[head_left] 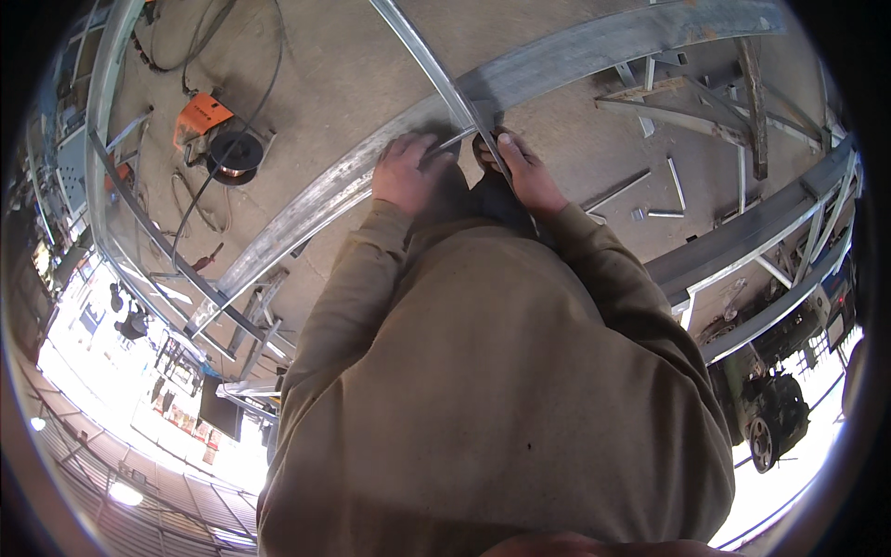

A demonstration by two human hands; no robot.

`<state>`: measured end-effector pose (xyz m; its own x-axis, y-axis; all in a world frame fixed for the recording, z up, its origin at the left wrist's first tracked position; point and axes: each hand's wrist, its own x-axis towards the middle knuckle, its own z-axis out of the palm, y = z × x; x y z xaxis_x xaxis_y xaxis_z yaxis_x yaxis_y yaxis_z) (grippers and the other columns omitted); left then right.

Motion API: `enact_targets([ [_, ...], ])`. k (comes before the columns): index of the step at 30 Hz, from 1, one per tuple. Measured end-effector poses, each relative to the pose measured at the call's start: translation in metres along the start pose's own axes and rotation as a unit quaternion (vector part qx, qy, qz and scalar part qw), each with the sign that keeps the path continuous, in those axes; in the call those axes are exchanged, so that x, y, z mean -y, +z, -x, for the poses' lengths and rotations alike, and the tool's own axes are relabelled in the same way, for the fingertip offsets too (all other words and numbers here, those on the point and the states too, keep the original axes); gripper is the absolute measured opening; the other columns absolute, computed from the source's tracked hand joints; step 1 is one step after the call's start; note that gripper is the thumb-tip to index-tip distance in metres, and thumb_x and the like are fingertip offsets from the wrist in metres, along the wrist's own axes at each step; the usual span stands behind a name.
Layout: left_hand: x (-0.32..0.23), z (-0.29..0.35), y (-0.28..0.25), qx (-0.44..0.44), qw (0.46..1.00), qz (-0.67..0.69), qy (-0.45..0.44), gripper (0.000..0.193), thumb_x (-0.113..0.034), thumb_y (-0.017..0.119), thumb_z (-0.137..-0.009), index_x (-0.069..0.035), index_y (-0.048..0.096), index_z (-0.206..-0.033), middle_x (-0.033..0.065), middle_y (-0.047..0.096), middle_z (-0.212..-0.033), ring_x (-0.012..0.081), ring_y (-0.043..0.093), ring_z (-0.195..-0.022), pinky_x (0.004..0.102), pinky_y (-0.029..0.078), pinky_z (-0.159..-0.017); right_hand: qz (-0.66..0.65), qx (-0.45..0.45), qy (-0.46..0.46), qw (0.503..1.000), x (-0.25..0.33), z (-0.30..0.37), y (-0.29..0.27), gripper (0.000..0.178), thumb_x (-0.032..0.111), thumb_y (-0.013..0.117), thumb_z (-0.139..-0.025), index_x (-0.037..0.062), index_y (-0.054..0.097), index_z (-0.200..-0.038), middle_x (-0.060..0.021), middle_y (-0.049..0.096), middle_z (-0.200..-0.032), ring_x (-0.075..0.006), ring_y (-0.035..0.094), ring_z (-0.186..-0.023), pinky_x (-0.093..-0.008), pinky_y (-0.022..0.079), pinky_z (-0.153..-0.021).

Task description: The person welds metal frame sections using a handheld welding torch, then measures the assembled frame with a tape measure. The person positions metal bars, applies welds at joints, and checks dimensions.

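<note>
Our main pc. is the long metal bar (422,56), which comes in from the top of the view, crosses over the wide metal beam (557,70) and has its near end right in front of our legs. Our R hand (531,174) is closed round that near end, fingers curled and thumb along it; our L hand (404,174) sits just left, fingers bent by a thin strip (454,139) that meets the bar, but we can't tell if it's actually pinching anything. Bar looks stiff and fairly heavy for its length, prob. smooth and a bit slick, not fragile; edges may be sharp. Best hold, we'd say: 2 hands, spaced apart on the flats, palms off the cut end, since the far end will likely swing. Beam underneath looks much heavier, approx. a 2-person lift. Further out on the L: orange machine (201,118) w/ a black spool (236,158) beside it, plus a dark cable (282,42). On the R: short offcuts (676,181) on the concrete floor (343,46) and a rusty frame (682,119) etc.
</note>
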<state>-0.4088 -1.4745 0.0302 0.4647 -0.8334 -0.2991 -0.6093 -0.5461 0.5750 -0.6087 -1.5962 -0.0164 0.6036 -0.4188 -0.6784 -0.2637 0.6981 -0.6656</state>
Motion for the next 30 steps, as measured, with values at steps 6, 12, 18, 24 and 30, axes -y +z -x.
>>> enact_targets([
  [6,0.004,0.017,-0.016,-0.042,0.999,0.019,-0.003,0.042,-0.033,0.078,-0.088,-0.011,0.071,-0.122,0.0141,0.068,-0.125,0.0356,0.063,-0.117,0.0466,0.051,-0.102,0.073,-0.004,-0.012,0.997,0.017,0.005,0.010,0.055,0.040,0.049,-0.111,-0.0019,0.046,-0.147,-0.0126,0.064,-0.132,-0.0204,0.062,-0.118,-0.0352,0.047,-0.104],
  [12,0.036,0.068,-0.042,-0.120,0.991,0.042,-0.049,0.039,-0.028,0.078,-0.088,-0.009,0.071,-0.122,0.0152,0.069,-0.125,0.0360,0.063,-0.119,0.0465,0.052,-0.101,0.117,-0.021,-0.024,0.993,-0.004,0.004,0.002,0.059,0.042,0.047,-0.111,-0.0006,0.043,-0.152,-0.0154,0.063,-0.137,-0.0243,0.062,-0.123,-0.0383,0.046,-0.106],
  [18,0.120,0.179,-0.084,-0.243,0.947,0.067,-0.200,0.038,-0.027,0.067,-0.098,-0.006,0.066,-0.130,0.0203,0.068,-0.124,0.0403,0.064,-0.116,0.0463,0.052,-0.100,0.270,-0.018,-0.021,0.963,-0.008,0.006,-0.014,0.068,0.053,0.038,-0.110,-0.0005,0.048,-0.150,-0.0168,0.056,-0.149,-0.0281,0.054,-0.136,-0.0414,0.039,-0.117],
  [24,0.314,0.348,-0.131,-0.535,0.707,0.110,-0.449,0.038,-0.032,0.064,-0.102,0.000,0.067,-0.122,0.0161,0.072,-0.115,0.0308,0.069,-0.105,0.0411,0.054,-0.092,0.592,-0.131,-0.231,0.761,-0.003,0.003,0.000,0.047,0.032,0.055,-0.107,-0.0004,0.055,-0.142,-0.0209,0.059,-0.140,-0.0358,0.054,-0.131,-0.0438,0.039,-0.114],
  [30,0.471,0.493,-0.192,-0.597,0.590,0.141,-0.525,0.034,-0.028,0.070,-0.098,0.003,0.070,-0.112,0.0119,0.073,-0.101,0.0203,0.068,-0.091,0.0335,0.054,-0.083,0.651,-0.286,-0.217,0.669,-0.009,0.013,0.118,0.047,0.027,0.055,-0.107,-0.0024,0.053,-0.144,-0.0214,0.055,-0.145,-0.0373,0.053,-0.132,-0.0427,0.038,-0.116],
])
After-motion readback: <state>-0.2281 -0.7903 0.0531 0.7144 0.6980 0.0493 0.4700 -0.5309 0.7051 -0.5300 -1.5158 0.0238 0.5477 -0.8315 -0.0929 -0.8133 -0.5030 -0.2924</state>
